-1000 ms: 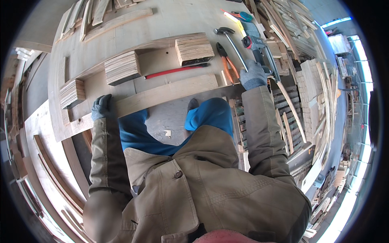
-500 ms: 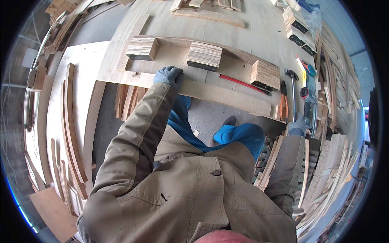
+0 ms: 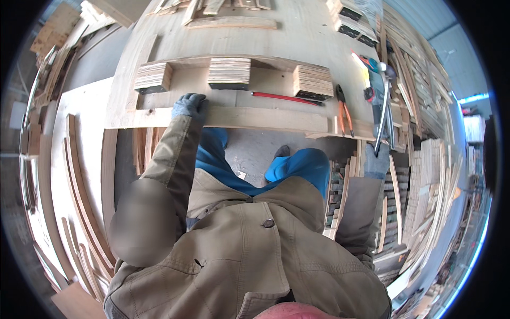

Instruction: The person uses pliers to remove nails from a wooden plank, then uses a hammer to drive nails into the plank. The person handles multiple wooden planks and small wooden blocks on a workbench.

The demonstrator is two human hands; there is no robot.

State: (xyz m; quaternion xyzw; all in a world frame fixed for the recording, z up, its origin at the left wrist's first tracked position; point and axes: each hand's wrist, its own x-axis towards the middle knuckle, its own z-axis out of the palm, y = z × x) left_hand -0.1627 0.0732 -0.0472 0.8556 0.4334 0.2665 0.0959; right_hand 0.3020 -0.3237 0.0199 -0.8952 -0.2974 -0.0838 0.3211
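My gloved left hand (image 3: pixel 189 106) grips the near wooden board (image 3: pixel 255 118) of a shallow frame, its fingers curled over the board's inner edge. At the right, my gloved right hand (image 3: pixel 376 160) is closed around the lower end of a hammer (image 3: pixel 382 114), whose head points away from me. Three layered plywood blocks with black undersides, left (image 3: pixel 153 78), middle (image 3: pixel 229 73) and right (image 3: pixel 313 82), sit along the frame's far board (image 3: pixel 271 65). Between the boards lies a red bar-shaped tool (image 3: pixel 287 99). Orange-handled pincers (image 3: pixel 343 110) rest right of the frame.
A saw (image 3: pixel 376 90) and other tools lie at the table's right edge. More plywood blocks (image 3: pixel 355 26) stand at the far right. Wood strips (image 3: pixel 234 23) lie farther up the table. Stacked timber (image 3: pixel 430 186) stands at the right, and a pale panel (image 3: pixel 87 154) with long strips at the left.
My right hand has lifted the hammer from the table's right side and drawn it toward me. My left hand stays on the near board. The whole view has shifted.
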